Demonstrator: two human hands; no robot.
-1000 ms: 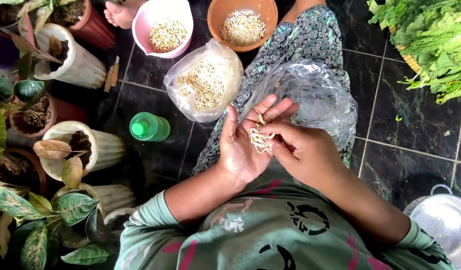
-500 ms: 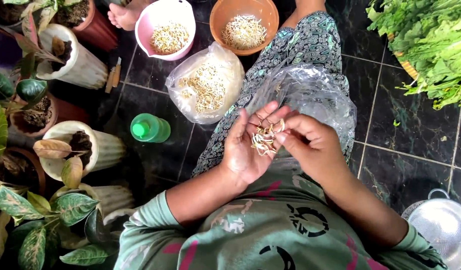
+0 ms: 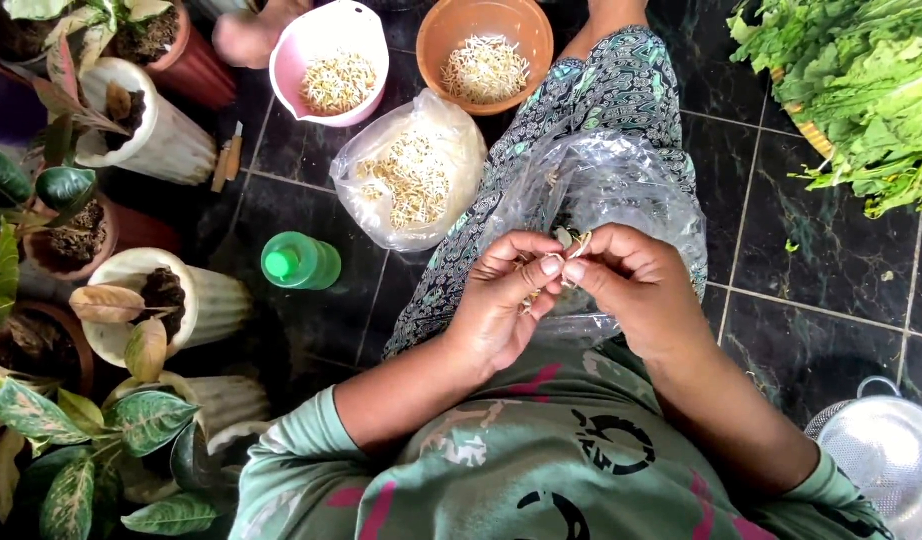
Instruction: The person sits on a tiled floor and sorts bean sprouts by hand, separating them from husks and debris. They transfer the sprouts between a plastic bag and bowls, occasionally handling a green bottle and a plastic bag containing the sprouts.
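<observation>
Seated person's lap seen from above, on a dark tiled floor (image 3: 801,300). The left hand (image 3: 501,305) is cupped around a small bunch of pale bean sprouts (image 3: 541,285); the right hand (image 3: 636,290) pinches a sprout tip, its fingertips touching those of the left. Both hands hover over a crumpled clear plastic bag (image 3: 601,185) on the lap. Beside the knee lies a second clear bag of sprouts (image 3: 411,180); beyond stand a pink plastic bowl (image 3: 286,60) and an orange plastic bowl (image 3: 436,35). Open floor remains to the right, between the lap and the leafy greens (image 3: 851,90).
</observation>
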